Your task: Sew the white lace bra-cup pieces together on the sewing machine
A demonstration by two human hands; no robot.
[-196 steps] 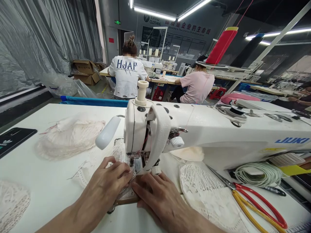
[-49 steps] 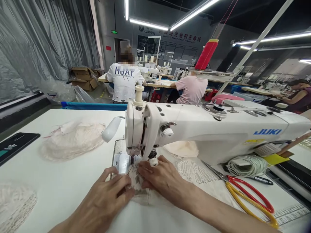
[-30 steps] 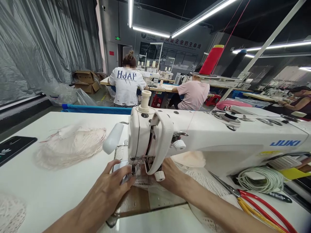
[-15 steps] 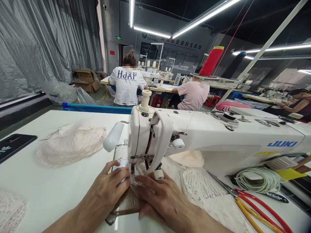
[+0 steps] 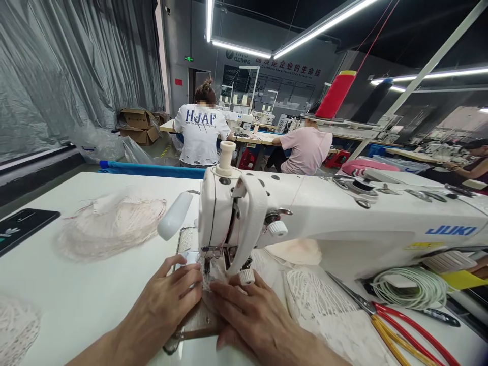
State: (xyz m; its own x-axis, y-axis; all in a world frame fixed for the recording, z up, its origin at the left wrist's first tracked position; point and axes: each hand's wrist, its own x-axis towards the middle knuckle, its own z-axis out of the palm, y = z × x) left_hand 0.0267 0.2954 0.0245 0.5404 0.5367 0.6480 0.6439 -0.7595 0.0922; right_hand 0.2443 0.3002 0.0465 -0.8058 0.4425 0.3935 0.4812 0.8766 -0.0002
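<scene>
Under the needle and presser foot (image 5: 207, 265) of a white sewing machine (image 5: 331, 203) lies a piece of pale lace fabric (image 5: 208, 282). My left hand (image 5: 170, 297) rests on the machine bed left of the foot, fingers apart and slightly bent, their tips by the lace edge. On the other side my right hand (image 5: 255, 315) lies nearly flat over the lace, its fingertips just in front of the foot and its thumb low on the bed. Both hands are open and press from above. Fabric beneath the right palm is hidden.
Red-and-yellow-handled scissors (image 5: 381, 310), a coil of pale cord (image 5: 409, 287) and more lace pieces (image 5: 320, 290) lie to the right. A lace pile (image 5: 114, 223) and a black phone-like object (image 5: 26, 226) sit left. Co-workers (image 5: 200, 129) sit at tables ahead.
The lace at the presser foot has shifted slightly. Both hands keep nearly the same place, and the view has turned a little.
</scene>
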